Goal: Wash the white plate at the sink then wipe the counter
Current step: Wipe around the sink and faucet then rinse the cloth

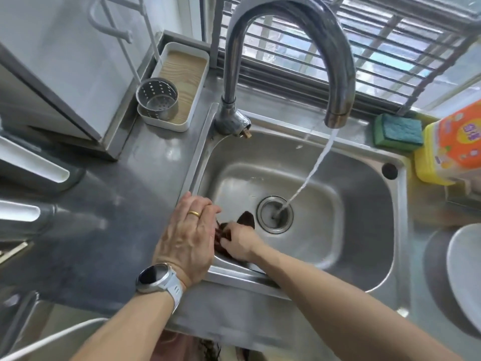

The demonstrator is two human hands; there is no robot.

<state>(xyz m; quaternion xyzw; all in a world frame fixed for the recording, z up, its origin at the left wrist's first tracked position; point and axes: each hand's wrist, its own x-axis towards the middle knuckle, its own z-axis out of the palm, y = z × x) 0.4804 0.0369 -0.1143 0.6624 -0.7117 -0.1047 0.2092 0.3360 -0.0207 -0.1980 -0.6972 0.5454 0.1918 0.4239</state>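
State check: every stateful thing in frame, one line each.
faucet: running, stream falling into the drain
sink: no plate in it
white plate: on the counter at right, out of the sink
dark cloth: bunched between both hands
left hand: on cloth
right hand: gripping cloth
sponge: unused, behind sink

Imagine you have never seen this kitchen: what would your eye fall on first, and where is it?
The tall curved chrome tap at the top centre, pouring a stream of water into the drain of the stainless steel sink. Next, the two bare hands at the sink's left edge, left hand and right hand, sharing a grip on a dark brown cloth. A white plate sits at the far right.
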